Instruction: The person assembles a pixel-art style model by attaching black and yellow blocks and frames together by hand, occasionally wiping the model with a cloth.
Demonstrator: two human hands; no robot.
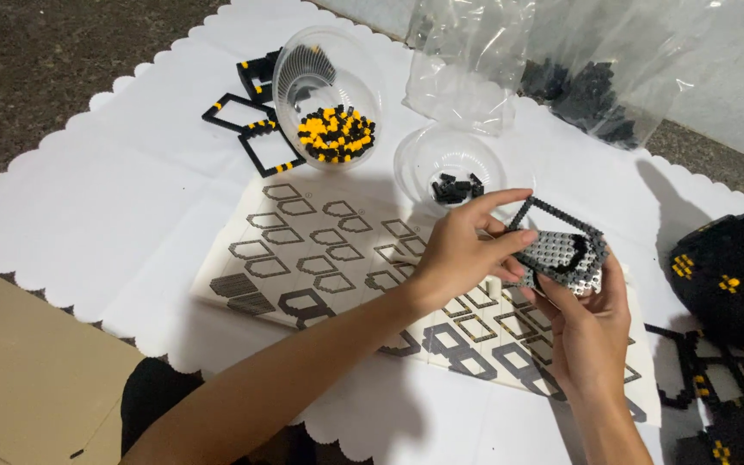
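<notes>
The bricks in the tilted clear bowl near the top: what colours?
Black and yellow bricks, mixed together in the tilted clear bowl; the head view shows them.

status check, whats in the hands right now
Left hand and right hand both grip the black-and-grey brick frame. Held above the instruction sheet. Nothing between them.

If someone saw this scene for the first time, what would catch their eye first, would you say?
Both hands, left hand and right hand, meet mid-frame on a grey and black block frame. Behind, a clear bowl of yellow and black bricks stands out on the white cloth. An instruction sheet lies below the hands.
</notes>
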